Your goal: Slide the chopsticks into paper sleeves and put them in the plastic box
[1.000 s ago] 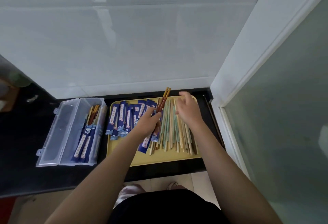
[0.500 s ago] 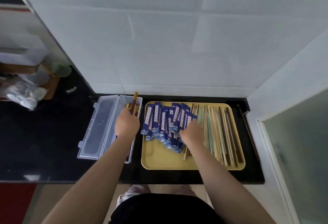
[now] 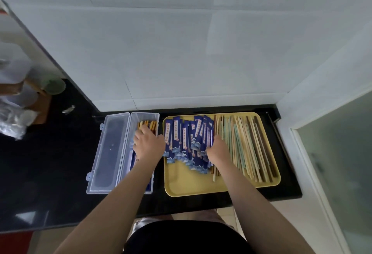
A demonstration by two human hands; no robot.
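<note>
A clear plastic box lies open on the black counter, its lid folded out to the left. Sleeved chopsticks lie inside, their bare tips pointing away from me. My left hand lies palm down on them inside the box, fingers stretched out. To the right a yellow tray holds a heap of blue paper sleeves and a row of loose chopsticks. My right hand rests on the right edge of the sleeve heap. Its fingertips are hidden among the sleeves.
A white tiled wall rises right behind the box and tray. A frosted glass door with a white frame bounds the right side. At the far left stand a green cup, a wooden board and a plastic bag.
My left hand carried a sleeved pair from the tray to the box and has lowered it flat inside. My right hand moved from the loose chopsticks onto the sleeve heap.
</note>
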